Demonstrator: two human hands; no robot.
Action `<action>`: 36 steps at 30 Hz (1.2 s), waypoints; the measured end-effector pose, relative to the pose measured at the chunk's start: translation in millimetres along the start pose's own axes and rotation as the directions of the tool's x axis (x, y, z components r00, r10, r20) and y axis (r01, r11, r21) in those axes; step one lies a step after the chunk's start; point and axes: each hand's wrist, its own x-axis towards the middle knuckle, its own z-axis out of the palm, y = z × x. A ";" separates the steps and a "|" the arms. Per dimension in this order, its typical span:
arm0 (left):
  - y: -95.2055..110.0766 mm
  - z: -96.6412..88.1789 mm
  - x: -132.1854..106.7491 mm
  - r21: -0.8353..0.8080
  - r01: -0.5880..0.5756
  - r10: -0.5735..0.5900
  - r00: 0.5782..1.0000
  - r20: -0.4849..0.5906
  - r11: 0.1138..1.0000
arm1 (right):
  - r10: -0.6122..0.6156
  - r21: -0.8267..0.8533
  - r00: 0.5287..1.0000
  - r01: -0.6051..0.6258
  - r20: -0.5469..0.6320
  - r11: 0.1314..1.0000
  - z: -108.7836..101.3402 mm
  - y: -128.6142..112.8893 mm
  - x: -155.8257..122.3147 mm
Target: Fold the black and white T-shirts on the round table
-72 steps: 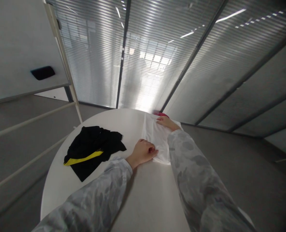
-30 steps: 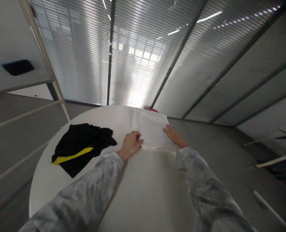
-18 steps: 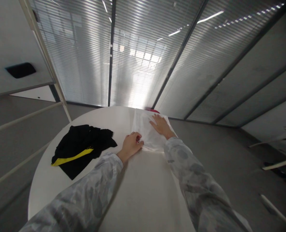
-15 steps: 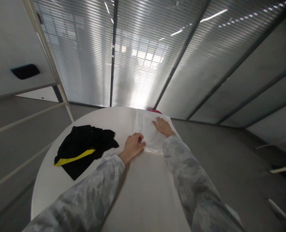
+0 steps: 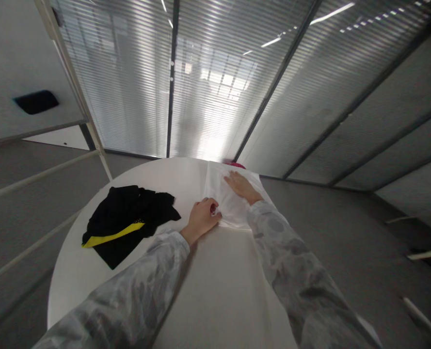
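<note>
A folded white cloth (image 5: 233,208) lies at the far right part of the round white table (image 5: 208,286). My right hand (image 5: 241,186) rests flat on its top, fingers stretched toward the far left. At the cloth's near left corner is my left hand (image 5: 203,215), its fingers curled and its thumb against the cloth's edge; it seems to pinch the fabric there. To the left lies a crumpled black garment (image 5: 128,213) with a yellow band (image 5: 117,234), apart from both hands.
Just past the cloth, something red (image 5: 236,165) shows at the table's far edge. Behind the table runs a glass partition (image 5: 197,97) with blinds. A pale metal frame (image 5: 70,70) with rails stands to the left. Grey floor (image 5: 327,232) lies to the right.
My right hand has slid a little to the far left across the white cloth. My left hand stays at the near left corner, with its fingers still curled.
</note>
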 end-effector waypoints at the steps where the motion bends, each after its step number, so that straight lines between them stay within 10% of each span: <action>1: 0.7 -0.7 -0.2 0.000 0.006 -0.006 1.000 0.003 1.000 | 0.030 0.033 0.999 -0.031 0.021 0.999 7.7 -12.4 10.0; 11: 4.6 -4.2 -0.5 0.005 0.029 -0.029 0.999 0.017 1.000 | -0.062 0.208 0.998 0.057 0.018 0.976 9.0 -49.5 47.4; 16: 3.9 -3.7 -0.9 0.013 0.025 -0.025 0.999 0.019 1.000 | 0.027 0.112 0.982 -0.006 -0.185 0.994 7.7 -14.6 -4.2; 27: -0.8 0.2 -0.7 0.005 0.009 -0.010 1.000 0.010 1.000 | 0.208 -0.036 0.972 -0.212 -0.106 0.976 3.9 66.8 -117.8; 36: 4.1 -2.4 -4.3 0.030 -0.051 0.052 0.998 -0.019 0.998 | 0.153 -0.184 0.939 -0.216 -0.308 0.959 22.0 -12.9 -207.1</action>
